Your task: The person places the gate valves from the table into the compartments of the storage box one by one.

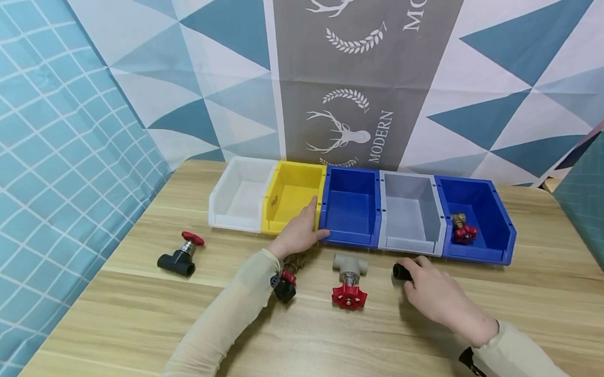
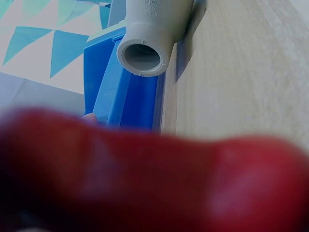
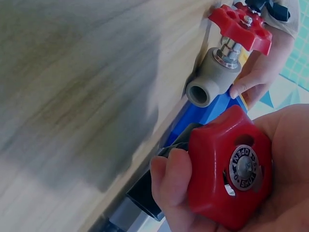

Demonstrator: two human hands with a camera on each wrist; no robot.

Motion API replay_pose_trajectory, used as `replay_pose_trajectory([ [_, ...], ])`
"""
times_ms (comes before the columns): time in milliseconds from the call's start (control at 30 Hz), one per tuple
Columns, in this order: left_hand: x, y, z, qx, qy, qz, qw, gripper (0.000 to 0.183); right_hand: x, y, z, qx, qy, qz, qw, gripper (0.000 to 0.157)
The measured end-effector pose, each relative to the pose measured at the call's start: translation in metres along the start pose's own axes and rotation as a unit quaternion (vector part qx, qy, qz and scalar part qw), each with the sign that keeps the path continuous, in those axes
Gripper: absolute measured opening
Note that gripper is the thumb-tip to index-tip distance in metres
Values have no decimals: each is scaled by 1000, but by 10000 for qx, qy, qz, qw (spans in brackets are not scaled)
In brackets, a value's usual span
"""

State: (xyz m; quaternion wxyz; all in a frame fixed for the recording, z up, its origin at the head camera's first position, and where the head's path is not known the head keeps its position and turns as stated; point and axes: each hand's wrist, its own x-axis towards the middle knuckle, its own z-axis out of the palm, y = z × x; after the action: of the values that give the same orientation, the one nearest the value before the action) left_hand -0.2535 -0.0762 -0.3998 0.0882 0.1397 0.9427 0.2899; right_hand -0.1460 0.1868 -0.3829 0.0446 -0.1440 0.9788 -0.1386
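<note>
In the head view, the right grip (image 1: 437,294) is curled round a black-bodied valve (image 1: 401,272), whose open end pokes out in front of the grey bin (image 1: 408,217); whether it is off the bench (image 1: 315,355) is hard to tell. The left grip (image 1: 296,233) grasps no valve: its visible fingers lie extended at the wall between the yellow bin (image 1: 295,187) and the middle blue bin (image 1: 350,210), a sound place to steady the row with light pressure. A grey valve (image 1: 350,266) stands between the two hands, so the right forearm does best to keep to its own side. In the left wrist view, a blurred red shape (image 2: 159,179) covers the foreground, and a fingertip shows at the blue bin's edge; that wrist should stay raised to avoid nudging anything under it. In the right wrist view, the red handwheel (image 3: 231,169) sits against the palm while fingers wrap the black body, a secure hold that spreads the load. Keeping the wheel seated there should prevent twisting, and the protruding pipe end needs care around the bin's front lip.
</note>
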Motion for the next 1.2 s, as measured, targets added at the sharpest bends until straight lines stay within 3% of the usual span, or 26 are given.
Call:
replay_pose_trajectory([
  [567,0,-1,0,31,-31,-42,10000,86,10,-3,-24,-26,191,-54,9998,42],
  [1200,0,0,1,28,26,-37,10000,85,38,8,-42,-123,107,33,9999,42],
])
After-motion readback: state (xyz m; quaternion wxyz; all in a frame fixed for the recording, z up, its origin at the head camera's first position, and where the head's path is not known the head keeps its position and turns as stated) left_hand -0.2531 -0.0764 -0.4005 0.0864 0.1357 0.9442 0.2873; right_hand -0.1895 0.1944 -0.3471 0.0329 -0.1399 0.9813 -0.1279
